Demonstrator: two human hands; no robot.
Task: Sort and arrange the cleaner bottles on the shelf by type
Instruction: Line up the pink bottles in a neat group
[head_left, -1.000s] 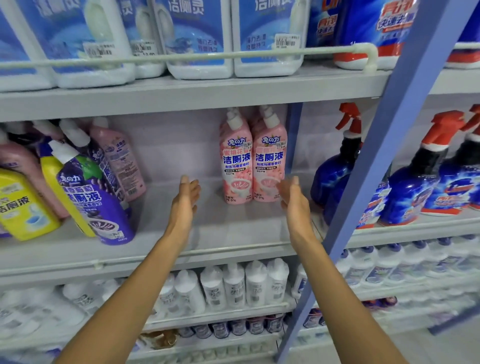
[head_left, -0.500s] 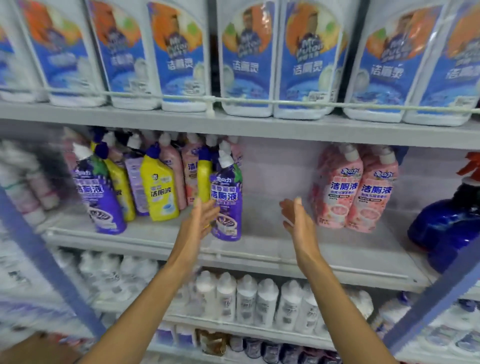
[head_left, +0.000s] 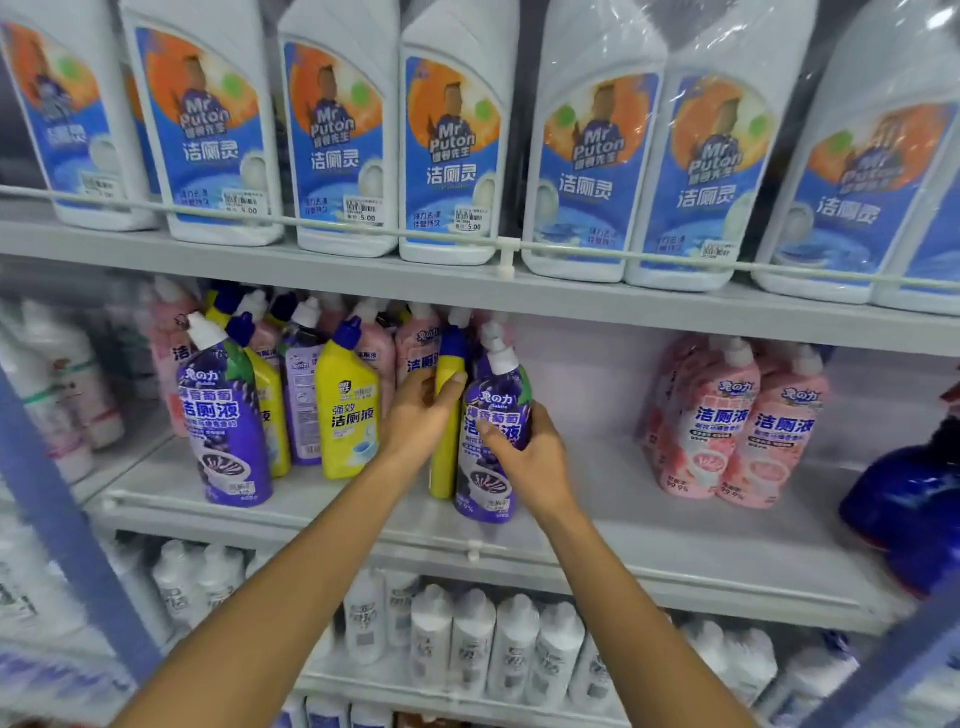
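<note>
While both sit on the middle shelf (head_left: 649, 525) well left of the pink toilet-cleaner pair (head_left: 737, 421), the left hand (head_left: 415, 415) curls round a yellow bottle (head_left: 442, 478) and the right hand (head_left: 530, 457) clamps the purple grape bottle (head_left: 493, 488), probably to separate mixed types. Overlapped, blurred rear bottles (head_left: 421, 343) defy counting.

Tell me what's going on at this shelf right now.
A person is sorting toilet cleaner bottles on a shop's middle shelf. The left hand grips a yellow bottle and the right hand grips the purple bottle right beside it, both upright. Left of them stands a mixed cluster of purple, yellow and pink bottles, unsorted. To the right, across a bare stretch of shelf, the pink bottles stand grouped by themselves.
</note>
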